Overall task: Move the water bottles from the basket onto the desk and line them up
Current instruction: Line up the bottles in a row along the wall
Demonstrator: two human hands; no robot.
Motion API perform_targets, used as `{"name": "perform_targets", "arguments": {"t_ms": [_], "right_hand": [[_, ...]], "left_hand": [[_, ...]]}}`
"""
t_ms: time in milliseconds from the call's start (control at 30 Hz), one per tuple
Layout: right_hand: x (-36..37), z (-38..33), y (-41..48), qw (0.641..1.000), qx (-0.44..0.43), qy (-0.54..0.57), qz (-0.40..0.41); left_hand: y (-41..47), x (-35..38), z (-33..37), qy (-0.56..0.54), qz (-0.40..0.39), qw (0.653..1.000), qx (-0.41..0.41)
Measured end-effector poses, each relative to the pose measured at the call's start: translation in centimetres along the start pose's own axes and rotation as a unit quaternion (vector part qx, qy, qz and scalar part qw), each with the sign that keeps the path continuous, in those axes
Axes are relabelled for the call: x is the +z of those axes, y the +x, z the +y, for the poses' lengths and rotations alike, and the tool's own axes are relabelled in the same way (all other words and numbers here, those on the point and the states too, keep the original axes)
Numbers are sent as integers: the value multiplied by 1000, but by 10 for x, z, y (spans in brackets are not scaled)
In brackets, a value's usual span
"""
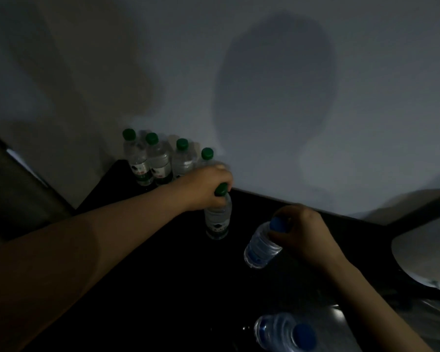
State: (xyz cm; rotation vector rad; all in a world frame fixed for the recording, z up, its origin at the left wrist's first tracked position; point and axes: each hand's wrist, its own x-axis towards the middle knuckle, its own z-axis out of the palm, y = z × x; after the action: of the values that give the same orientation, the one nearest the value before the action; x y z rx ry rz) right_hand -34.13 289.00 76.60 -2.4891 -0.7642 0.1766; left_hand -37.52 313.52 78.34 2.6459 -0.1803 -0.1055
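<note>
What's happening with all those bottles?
A person is lining up water bottles on a dark desk. Four green-capped ones stand in a row by the wall. The left hand grips a fifth green bottle by its top. The right hand holds a tilted blue-capped bottle. A second blue bottle is nearest the camera.

Both forearms are bare, and so are left hand (205, 190) and right hand (305, 233)

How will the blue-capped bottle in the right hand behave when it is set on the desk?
The blue-capped bottle hangs tilted from the right hand, gripped only at its cap, so it may swing. It is round and slim: set down crooked, it would probably tip and roll. Its ribbed clear wall likely dents if squeezed.
</note>
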Motion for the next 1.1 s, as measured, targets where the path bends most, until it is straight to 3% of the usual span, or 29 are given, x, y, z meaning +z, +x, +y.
{"name": "perform_targets", "arguments": {"t_ms": [467, 1100], "right_hand": [[10, 28, 50, 1000, 12, 5, -1], [21, 38, 79, 1000, 1, 4, 3]], "left_hand": [[114, -14, -39, 73, -50, 996, 32], [141, -11, -72, 75, -71, 994, 33]]}}
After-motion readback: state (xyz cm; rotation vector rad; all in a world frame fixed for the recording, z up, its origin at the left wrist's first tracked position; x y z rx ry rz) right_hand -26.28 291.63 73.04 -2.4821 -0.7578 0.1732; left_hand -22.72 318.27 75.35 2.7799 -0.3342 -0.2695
